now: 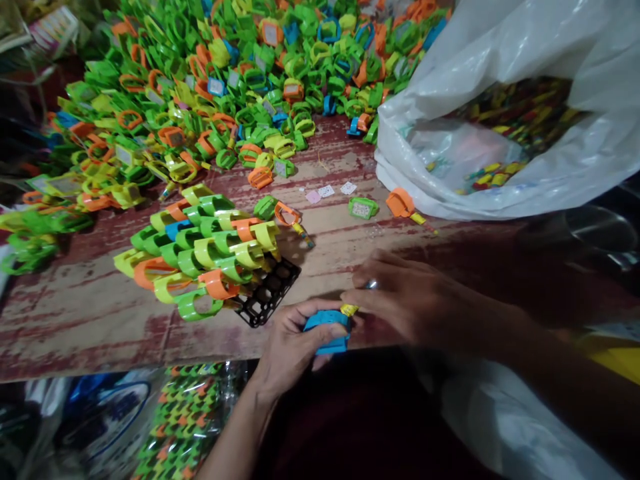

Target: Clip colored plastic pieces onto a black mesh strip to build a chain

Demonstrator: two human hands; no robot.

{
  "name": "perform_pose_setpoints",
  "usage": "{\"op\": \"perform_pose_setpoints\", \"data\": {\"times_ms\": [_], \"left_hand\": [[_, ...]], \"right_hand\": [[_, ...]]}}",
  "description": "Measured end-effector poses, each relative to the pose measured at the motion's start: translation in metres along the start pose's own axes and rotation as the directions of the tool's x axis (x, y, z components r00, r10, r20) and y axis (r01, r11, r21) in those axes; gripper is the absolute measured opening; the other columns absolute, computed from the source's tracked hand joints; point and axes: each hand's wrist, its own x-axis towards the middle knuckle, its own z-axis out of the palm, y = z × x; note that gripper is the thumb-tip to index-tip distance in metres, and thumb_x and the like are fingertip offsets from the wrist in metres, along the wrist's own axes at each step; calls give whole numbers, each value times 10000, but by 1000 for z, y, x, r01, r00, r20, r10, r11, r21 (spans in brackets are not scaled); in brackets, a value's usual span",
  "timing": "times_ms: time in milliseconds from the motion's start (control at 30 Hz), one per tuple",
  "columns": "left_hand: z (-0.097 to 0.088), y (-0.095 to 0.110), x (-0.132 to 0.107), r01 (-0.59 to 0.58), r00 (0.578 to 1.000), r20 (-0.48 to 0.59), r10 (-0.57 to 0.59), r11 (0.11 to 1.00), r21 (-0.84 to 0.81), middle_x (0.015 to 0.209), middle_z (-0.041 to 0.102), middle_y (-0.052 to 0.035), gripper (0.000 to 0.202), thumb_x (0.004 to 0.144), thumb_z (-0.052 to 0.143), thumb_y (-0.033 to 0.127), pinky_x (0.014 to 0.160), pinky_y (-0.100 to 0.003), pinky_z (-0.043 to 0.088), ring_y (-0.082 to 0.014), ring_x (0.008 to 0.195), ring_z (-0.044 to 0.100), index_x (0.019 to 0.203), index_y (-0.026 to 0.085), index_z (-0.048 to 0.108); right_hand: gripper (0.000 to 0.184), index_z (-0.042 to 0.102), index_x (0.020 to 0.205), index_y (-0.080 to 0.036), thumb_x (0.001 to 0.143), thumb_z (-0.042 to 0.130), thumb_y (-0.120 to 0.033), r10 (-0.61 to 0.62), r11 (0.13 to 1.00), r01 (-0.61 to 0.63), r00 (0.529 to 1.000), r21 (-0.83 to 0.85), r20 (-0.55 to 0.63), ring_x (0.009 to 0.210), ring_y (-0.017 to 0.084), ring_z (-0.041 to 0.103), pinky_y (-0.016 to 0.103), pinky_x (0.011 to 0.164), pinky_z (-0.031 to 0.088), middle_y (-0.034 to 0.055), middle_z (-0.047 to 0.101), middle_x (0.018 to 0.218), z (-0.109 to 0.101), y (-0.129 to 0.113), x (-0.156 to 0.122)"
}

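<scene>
My left hand (pixel 287 340) is closed around a blue plastic toy watch (pixel 327 323), held just off the table's front edge. My right hand (pixel 420 303) pinches a small yellow packet (pixel 349 310) against the upper right side of the blue toy watch. How far the packet sits inside the toy watch cannot be made out. To the left, rows of green, yellow and orange toy watches (pixel 200 250) stand on a black plastic rack (pixel 267 293). An orange toy watch (pixel 400 202) with a yellow packet sticking out lies beyond my right hand, beside a green one (pixel 363 208).
A big heap of colourful toy watches (pixel 240 80) covers the back of the worn table (pixel 210 347). At the right, a white plastic bag (pixel 415 180) holds many small packets. Little printed cards (pixel 327 191) lie mid-table. Below the front edge are clear-wrapped toy watches (pixel 180 420).
</scene>
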Motion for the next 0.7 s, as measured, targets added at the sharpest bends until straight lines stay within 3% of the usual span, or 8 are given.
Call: {"op": "perform_pose_setpoints", "data": {"times_ms": [133,267,400,500,567,700], "left_hand": [[0,4,-1,-41,999,-13,42,996,74,694,736,-41,404,597,907,417,443,-165,424,-74,466,523,886,150,811],[1,3,2,-66,998,-4,66,993,103,802,773,-60,353,611,904,375,641,-226,531,-150,651,659,887,172,819],[5,3,5,-21,1000,9,21,999,50,681,734,-52,430,580,909,460,506,-198,472,-123,540,589,862,151,812],[5,2,5,-26,1000,1,26,995,95,602,678,-24,416,574,897,495,453,-178,410,-78,467,482,784,148,804],[3,0,2,-31,1000,13,29,986,162,603,664,-18,409,571,887,516,460,-173,403,-82,488,489,749,158,796],[2,-9,-2,63,998,-25,-58,944,325,643,682,-24,477,619,811,655,422,-216,420,-132,484,544,774,206,771]], "right_hand": [[225,640,1099,-198,946,633,-363,14,1000,-14,1000,6,18,973,218,513,335,846,493,78,577,996,-1,0,-2],[229,650,1071,-190,969,590,-386,30,1000,-30,999,0,35,968,227,534,348,849,499,78,584,985,-4,-1,-4],[186,676,1092,-199,948,612,-299,31,999,-32,999,38,25,950,240,561,363,844,513,67,607,961,-7,-4,-6],[227,682,1148,-248,940,615,-310,54,996,-53,999,77,-2,927,247,581,382,824,531,56,636,957,-4,-3,-6],[235,682,1159,-250,943,615,-312,55,994,-53,998,93,-12,911,237,594,373,835,535,53,653,948,-3,-4,-8],[122,696,983,-188,962,577,-207,-13,977,29,997,212,-80,938,174,630,293,938,512,34,707,966,1,-14,-19]]}}
